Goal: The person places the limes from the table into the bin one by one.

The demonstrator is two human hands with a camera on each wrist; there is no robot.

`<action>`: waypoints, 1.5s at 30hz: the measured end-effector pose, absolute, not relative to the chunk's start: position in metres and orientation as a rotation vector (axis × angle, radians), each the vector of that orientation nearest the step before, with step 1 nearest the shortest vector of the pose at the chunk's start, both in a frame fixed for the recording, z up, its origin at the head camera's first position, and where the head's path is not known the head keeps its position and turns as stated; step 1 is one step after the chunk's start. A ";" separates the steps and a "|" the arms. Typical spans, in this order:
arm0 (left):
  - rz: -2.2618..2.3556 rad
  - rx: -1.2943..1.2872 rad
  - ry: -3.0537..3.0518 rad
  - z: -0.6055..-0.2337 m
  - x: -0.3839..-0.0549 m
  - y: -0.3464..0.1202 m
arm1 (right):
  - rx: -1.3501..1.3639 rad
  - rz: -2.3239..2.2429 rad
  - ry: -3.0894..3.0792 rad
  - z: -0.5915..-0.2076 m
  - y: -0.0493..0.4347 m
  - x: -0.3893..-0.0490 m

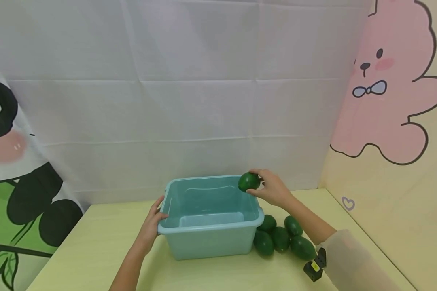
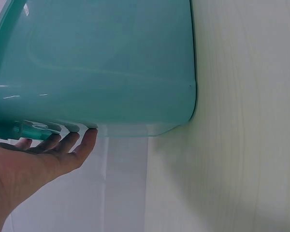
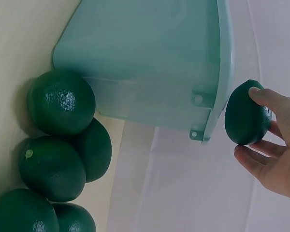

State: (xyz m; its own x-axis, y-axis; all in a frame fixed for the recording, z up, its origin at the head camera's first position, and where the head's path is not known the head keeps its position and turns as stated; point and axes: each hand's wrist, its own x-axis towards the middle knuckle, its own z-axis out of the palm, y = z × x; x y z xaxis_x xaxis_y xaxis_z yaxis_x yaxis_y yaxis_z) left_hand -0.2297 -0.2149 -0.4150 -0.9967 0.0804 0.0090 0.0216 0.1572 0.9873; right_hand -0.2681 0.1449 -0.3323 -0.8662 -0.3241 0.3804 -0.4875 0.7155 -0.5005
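A light teal plastic basin (image 1: 211, 243) sits on the table, its inside bare in the head view. My left hand (image 1: 153, 224) holds the basin's left rim, thumb over the edge; in the left wrist view its fingers (image 2: 87, 145) lie along the outer wall. Above the basin's back right corner, my right hand (image 1: 274, 189) pinches a dark green avocado (image 1: 248, 182) between thumb and fingers. The right wrist view shows that avocado (image 3: 247, 113) just beyond the rim. Several more avocados (image 1: 281, 238) cluster on the table against the basin's right side.
The pale yellow table (image 1: 102, 238) meets a white cloth backdrop (image 1: 200, 113) behind the basin. A yellow wall with a pink bear (image 1: 389, 121) stands to the right. A small black device (image 1: 315, 266) is at my right sleeve, beside the avocados.
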 end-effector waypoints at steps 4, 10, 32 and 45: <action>2.007 0.099 2.354 -0.416 -0.229 -0.215 | 0.652 0.888 -2.653 -0.335 0.140 -0.269; 2.011 0.094 2.356 -0.416 -0.229 -0.214 | 0.639 0.911 -2.669 -0.340 0.130 -0.270; 2.019 0.104 2.351 -0.416 -0.229 -0.214 | 0.654 0.984 -2.687 -0.353 0.100 -0.272; 2.018 0.107 2.361 -0.415 -0.229 -0.214 | 0.691 0.970 -2.711 -0.364 0.085 -0.272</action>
State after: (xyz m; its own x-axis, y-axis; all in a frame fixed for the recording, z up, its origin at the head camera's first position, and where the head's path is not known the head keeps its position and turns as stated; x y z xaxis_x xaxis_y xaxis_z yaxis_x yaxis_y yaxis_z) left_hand -0.2285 -0.2137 -0.4154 -0.9970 0.0746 0.0188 0.0302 0.1545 0.9875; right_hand -0.2722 0.0853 -0.3642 -0.8757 -0.3653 0.3158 -0.4827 0.6791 -0.5530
